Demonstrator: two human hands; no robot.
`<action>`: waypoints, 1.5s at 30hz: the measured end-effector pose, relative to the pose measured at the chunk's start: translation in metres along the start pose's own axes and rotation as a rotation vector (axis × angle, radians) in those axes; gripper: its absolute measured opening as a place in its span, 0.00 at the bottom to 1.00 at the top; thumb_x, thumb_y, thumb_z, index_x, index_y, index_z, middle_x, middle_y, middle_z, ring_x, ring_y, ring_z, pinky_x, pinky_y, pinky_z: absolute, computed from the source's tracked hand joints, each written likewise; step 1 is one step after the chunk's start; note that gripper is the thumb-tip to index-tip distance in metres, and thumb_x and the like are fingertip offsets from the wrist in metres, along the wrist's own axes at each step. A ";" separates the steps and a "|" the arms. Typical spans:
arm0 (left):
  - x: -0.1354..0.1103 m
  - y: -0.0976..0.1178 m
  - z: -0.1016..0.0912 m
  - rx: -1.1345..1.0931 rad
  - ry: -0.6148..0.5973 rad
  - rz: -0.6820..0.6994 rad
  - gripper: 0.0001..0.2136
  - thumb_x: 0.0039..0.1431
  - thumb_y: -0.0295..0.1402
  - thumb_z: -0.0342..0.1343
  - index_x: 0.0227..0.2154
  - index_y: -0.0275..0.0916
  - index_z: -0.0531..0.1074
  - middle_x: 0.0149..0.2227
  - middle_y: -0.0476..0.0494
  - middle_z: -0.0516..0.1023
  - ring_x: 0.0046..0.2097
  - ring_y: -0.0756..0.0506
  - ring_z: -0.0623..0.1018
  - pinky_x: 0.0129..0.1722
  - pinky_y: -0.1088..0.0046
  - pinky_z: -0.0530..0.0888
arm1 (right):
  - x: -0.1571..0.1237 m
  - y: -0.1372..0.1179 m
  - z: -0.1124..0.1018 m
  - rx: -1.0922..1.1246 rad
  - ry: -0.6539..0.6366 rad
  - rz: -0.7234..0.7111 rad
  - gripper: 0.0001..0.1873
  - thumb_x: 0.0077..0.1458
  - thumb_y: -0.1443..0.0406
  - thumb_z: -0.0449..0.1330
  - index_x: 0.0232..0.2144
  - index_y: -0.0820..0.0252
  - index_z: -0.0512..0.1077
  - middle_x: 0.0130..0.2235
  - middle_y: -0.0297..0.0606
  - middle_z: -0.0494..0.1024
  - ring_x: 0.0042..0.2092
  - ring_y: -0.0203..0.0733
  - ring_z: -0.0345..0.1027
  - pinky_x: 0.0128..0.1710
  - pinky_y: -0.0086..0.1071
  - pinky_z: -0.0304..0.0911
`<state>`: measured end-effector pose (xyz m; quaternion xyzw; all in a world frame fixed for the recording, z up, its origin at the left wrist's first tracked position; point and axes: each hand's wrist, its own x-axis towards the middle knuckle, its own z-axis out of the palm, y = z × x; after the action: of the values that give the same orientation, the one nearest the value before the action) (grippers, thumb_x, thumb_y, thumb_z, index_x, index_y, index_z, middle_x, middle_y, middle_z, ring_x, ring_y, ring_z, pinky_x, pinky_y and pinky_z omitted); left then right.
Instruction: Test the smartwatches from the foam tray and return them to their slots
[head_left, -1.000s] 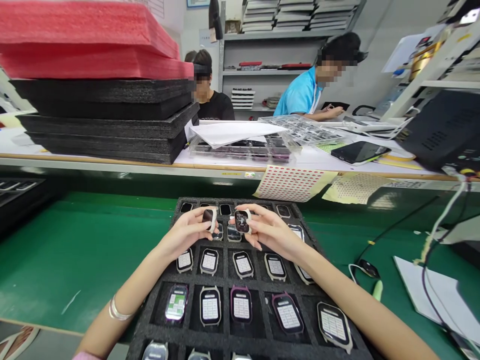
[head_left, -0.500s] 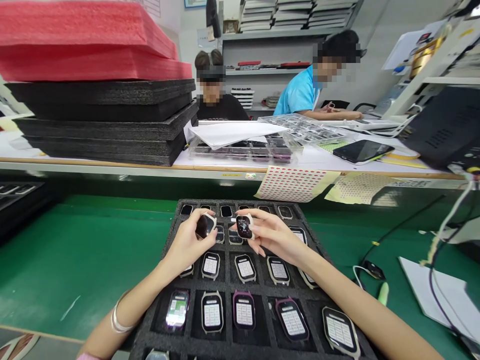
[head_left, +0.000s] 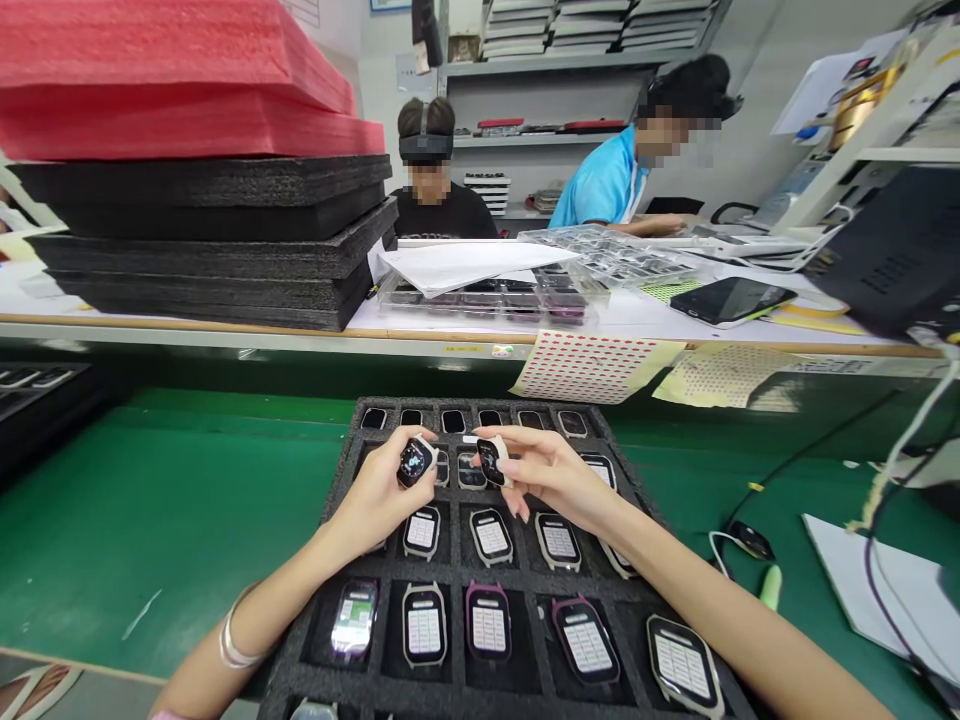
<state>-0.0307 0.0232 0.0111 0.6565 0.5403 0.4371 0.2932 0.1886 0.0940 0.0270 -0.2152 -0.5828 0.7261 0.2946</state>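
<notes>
A black foam tray [head_left: 450, 585] with rows of pockets lies on the green bench mat in front of me, and several pockets hold smartwatch bodies with lit screens. My left hand [head_left: 379, 492] pinches one white-rimmed watch body [head_left: 413, 461] above the tray's upper rows. My right hand [head_left: 551, 473] pinches a second watch body [head_left: 491, 461] just to the right of it. The two held watches are a short gap apart, screens facing me.
A stack of black and red foam sheets [head_left: 202, 170] stands on the raised shelf at the left. Clear plastic trays [head_left: 517, 285], a phone [head_left: 731, 300] and dotted sticker sheets [head_left: 592, 365] lie on that shelf. Two people sit behind it. Cables [head_left: 892, 480] and paper lie at right.
Both hands have lowered slightly toward the tray. The left hand has turned its watch so that its lit screen faces me. The person in black behind has shifted right.
</notes>
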 end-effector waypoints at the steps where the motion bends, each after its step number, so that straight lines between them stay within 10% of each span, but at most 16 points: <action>1: 0.000 0.000 0.000 -0.015 0.008 -0.010 0.15 0.55 0.29 0.52 0.46 0.41 0.64 0.35 0.49 0.72 0.35 0.48 0.72 0.35 0.75 0.68 | -0.001 -0.001 0.001 0.001 -0.003 -0.002 0.22 0.52 0.64 0.66 0.50 0.63 0.71 0.39 0.45 0.77 0.21 0.34 0.69 0.18 0.27 0.67; 45: -0.009 0.011 0.000 -0.017 0.012 0.041 0.16 0.56 0.29 0.53 0.48 0.42 0.64 0.36 0.48 0.72 0.35 0.47 0.72 0.34 0.75 0.68 | -0.009 -0.008 0.005 -0.009 -0.033 -0.043 0.21 0.53 0.63 0.66 0.48 0.63 0.72 0.38 0.46 0.78 0.21 0.37 0.71 0.19 0.29 0.69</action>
<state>-0.0263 0.0123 0.0181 0.6623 0.5249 0.4516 0.2863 0.1934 0.0853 0.0361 -0.1919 -0.5953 0.7205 0.2994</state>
